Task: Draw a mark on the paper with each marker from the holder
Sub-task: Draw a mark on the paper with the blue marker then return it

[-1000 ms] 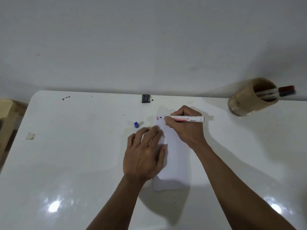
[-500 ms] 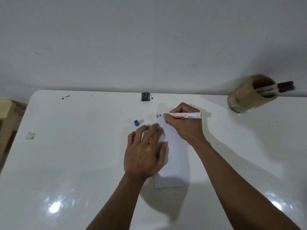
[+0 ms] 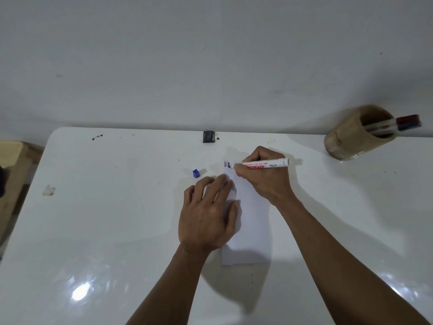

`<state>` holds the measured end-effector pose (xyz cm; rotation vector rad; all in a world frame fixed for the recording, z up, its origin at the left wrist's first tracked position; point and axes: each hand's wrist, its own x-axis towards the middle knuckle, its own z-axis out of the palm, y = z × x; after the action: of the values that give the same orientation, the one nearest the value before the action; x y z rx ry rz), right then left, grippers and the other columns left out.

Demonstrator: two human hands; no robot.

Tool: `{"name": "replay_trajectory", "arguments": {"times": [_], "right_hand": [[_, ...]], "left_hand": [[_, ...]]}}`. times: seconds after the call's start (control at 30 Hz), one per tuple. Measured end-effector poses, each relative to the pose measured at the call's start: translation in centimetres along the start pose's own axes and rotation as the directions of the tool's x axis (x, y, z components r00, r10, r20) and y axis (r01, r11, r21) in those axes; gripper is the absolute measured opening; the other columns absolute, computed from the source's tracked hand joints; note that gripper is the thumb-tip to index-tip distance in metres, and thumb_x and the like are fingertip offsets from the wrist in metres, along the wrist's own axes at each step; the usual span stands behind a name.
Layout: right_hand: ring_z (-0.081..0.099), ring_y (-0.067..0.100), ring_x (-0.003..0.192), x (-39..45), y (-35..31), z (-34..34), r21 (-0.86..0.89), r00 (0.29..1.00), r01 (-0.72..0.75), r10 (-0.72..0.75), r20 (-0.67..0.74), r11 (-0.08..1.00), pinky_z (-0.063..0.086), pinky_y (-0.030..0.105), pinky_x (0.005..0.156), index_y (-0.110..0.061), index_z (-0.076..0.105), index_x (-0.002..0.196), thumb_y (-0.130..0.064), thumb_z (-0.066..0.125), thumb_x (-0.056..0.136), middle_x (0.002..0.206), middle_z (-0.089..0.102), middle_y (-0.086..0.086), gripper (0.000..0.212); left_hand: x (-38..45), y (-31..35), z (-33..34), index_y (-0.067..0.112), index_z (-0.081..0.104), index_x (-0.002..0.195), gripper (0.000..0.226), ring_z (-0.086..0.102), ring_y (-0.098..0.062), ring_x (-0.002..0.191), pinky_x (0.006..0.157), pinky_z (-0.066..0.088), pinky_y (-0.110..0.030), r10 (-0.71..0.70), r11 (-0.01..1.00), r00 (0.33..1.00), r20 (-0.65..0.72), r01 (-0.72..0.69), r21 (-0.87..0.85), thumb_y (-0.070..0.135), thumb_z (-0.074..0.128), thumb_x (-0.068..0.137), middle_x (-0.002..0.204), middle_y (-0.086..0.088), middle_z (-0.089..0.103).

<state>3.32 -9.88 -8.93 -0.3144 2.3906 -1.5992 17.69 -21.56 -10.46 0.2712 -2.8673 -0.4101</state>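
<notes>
Head view: my right hand [image 3: 264,179] pinches a white barrel marker [image 3: 262,165], tip touching the white paper strip [image 3: 251,221] at its far end beside short marks [image 3: 227,164]. My left hand [image 3: 208,214] lies flat, fingers spread, pinning the paper. Left of the paper, a small blue cap [image 3: 195,173] sits on the white desk [image 3: 112,219]. Far right of the paper stands a tan cylindrical holder [image 3: 351,139] with two markers [image 3: 396,124].

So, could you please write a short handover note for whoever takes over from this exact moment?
Left hand: flat, open, pinning the paper to the table.
Right hand: holding the uncapped marker, tip at the paper's top left corner.
Blue cap lies on the table left of the paper.
Holder at far right holds two capped markers, one red, one blue.
Done: a few short marks at the paper's top.
Left: finish this stroke, recap, return the marker; whether the holder's markers are already used is unclear.
</notes>
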Motion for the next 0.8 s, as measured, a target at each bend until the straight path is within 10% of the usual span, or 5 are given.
{"name": "replay_trajectory", "arguments": {"times": [0.47, 0.63, 0.8], "right_hand": [[0.073, 0.02, 0.074, -2.9, -4.0, -2.0, 0.433, 0.991, -0.119, 0.133, -0.001, 0.894, 0.063, 0.047, 0.074, -0.004, 0.068, 0.083, 0.005, 0.081, 0.08, 0.08, 0.074, 0.005, 0.016], [0.072, 0.025, 0.077, -5.2, -6.1, -2.9, 0.509, 0.989, -0.138, 0.148, 0.021, 0.85, 0.061, 0.049, 0.075, -0.006, 0.07, 0.082, 0.012, 0.078, 0.08, 0.084, 0.075, 0.01, 0.019], [0.073, 0.026, 0.079, -7.2, -8.0, -3.3, 0.572, 0.982, -0.168, 0.188, 0.024, 0.803, 0.061, 0.034, 0.068, -0.012, 0.072, 0.077, 0.009, 0.078, 0.079, 0.087, 0.074, 0.016, 0.022]], "left_hand": [[-0.2, 0.5, -1.6, 0.018, 0.06, 0.126, 0.041, 0.055, -0.021, 0.121, 0.099, 0.046, -0.036, -0.048, 0.985, 0.998, -0.046, 0.04, -0.167, 0.042, 0.05, 0.096, 0.134, -0.003, 0.062], [-0.1, 0.4, -3.3, 0.014, 0.055, 0.114, 0.03, 0.056, -0.026, 0.112, 0.092, 0.051, -0.039, -0.348, 0.88, 0.932, -0.099, 0.288, -0.379, 0.037, 0.051, 0.094, 0.121, -0.005, 0.057], [3.1, -0.8, -5.3, 0.022, 0.046, 0.138, 0.042, 0.05, -0.026, 0.126, 0.1, 0.049, -0.045, -0.537, 0.77, 0.83, 0.153, 0.556, -0.313, 0.03, 0.053, 0.098, 0.14, -0.003, 0.049]]}}
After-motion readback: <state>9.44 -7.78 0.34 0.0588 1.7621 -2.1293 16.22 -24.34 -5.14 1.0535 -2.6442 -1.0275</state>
